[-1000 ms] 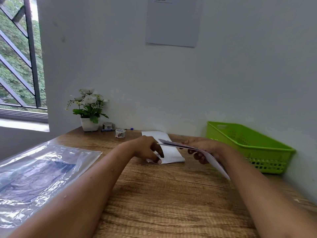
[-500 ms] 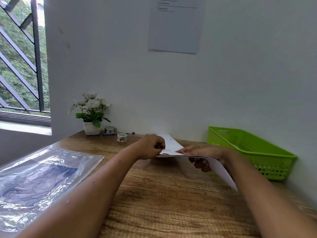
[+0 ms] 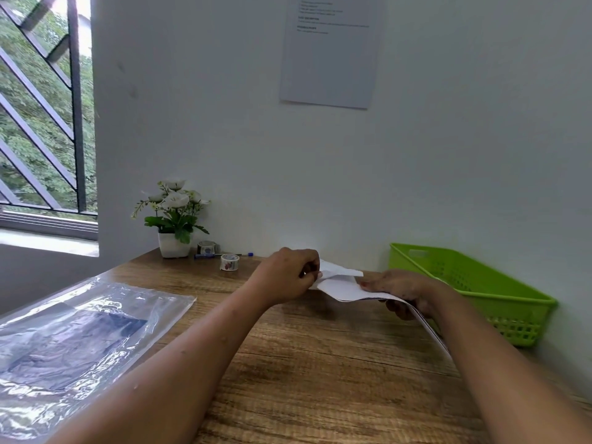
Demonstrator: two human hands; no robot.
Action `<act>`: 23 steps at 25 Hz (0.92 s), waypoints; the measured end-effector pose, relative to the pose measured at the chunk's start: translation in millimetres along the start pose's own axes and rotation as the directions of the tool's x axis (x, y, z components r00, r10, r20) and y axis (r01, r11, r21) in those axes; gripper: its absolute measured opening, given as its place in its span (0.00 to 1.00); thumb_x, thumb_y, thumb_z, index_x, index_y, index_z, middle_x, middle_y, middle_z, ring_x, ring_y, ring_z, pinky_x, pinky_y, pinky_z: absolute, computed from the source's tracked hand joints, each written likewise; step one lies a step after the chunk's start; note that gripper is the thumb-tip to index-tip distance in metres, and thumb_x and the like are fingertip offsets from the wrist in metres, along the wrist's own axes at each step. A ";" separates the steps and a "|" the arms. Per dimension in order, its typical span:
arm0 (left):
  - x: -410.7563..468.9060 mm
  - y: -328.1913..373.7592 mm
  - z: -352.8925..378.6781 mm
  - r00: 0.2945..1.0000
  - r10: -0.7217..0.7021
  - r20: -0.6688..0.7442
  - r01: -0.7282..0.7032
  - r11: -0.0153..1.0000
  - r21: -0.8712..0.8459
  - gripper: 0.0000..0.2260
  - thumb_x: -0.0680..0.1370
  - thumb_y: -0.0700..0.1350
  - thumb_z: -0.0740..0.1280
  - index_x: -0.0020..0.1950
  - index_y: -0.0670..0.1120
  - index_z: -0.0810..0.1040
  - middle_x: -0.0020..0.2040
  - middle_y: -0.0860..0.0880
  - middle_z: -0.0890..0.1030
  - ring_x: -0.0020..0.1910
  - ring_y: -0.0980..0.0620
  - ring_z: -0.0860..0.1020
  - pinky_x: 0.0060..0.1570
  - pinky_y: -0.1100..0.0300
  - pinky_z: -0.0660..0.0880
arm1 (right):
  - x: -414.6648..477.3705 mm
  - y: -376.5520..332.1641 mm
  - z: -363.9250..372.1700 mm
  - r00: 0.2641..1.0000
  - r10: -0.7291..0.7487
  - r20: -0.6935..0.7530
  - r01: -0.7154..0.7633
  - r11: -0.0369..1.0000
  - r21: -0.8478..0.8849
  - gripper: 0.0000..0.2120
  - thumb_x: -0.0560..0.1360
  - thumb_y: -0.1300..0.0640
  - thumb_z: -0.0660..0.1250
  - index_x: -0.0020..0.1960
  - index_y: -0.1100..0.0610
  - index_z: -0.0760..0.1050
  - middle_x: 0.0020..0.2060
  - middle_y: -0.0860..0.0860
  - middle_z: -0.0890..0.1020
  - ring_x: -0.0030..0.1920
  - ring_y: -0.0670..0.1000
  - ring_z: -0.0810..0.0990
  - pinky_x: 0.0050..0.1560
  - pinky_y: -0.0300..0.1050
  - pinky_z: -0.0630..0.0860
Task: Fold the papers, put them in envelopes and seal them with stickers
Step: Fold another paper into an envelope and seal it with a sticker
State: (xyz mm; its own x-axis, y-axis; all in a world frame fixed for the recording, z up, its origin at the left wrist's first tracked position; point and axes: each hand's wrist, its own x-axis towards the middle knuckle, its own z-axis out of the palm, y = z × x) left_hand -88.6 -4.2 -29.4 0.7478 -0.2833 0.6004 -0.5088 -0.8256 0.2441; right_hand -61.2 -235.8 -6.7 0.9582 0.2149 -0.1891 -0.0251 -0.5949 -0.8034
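My left hand (image 3: 286, 277) curls its fingers and pinches the crumpled white folded paper (image 3: 340, 269) at its left end, holding it above the brown wooden counter (image 3: 320, 373). My right hand (image 3: 405, 288) grips the flat white envelope with a dark edge (image 3: 344, 290), thumb on top and fingers underneath. The paper sits between my two hands, touching the top of the envelope's far end; I cannot tell whether any of it is inside. A small patterned roll of sticker tape (image 3: 229, 261) stands well to the left, and a lime-green plastic basket (image 3: 474, 283) sits just beyond my right hand.
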 end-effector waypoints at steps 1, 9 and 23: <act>-0.2 1.6 0.1 1.000 0.008 -0.007 -0.008 1.000 -0.003 0.05 0.76 0.48 0.64 0.47 0.49 0.76 0.43 0.50 0.83 0.42 0.50 0.79 0.43 0.52 0.78 | 2.2 1.5 -1.6 0.998 0.003 -0.058 -0.001 0.999 0.039 0.13 0.75 0.53 0.67 0.55 0.61 0.77 0.24 0.52 0.65 0.18 0.45 0.63 0.20 0.30 0.58; -2.0 11.1 14.5 0.993 0.055 0.102 -0.050 0.998 -0.046 0.06 0.76 0.50 0.64 0.46 0.49 0.76 0.45 0.51 0.83 0.46 0.54 0.79 0.46 0.54 0.77 | 12.2 -4.3 18.8 0.940 -0.028 -0.339 0.056 0.996 0.076 0.09 0.76 0.67 0.57 0.53 0.62 0.74 0.40 0.59 0.77 0.35 0.53 0.77 0.29 0.38 0.68; -4.6 16.1 23.6 0.999 0.028 0.044 -0.031 0.998 0.054 0.06 0.77 0.49 0.62 0.49 0.49 0.76 0.49 0.53 0.82 0.48 0.53 0.78 0.41 0.60 0.72 | -27.6 -4.8 -17.1 0.933 0.050 0.356 -0.102 0.986 0.129 0.29 0.70 0.71 0.69 0.62 0.45 0.67 0.55 0.56 0.81 0.47 0.56 0.83 0.45 0.54 0.81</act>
State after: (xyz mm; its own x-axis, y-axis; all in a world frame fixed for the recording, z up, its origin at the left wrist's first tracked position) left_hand -90.1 -27.7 -46.2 0.7510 -0.3278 0.5732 -0.5078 -0.8416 0.1840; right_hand -82.7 -252.2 12.1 0.7916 0.4460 -0.4177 -0.1596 -0.5089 -0.8459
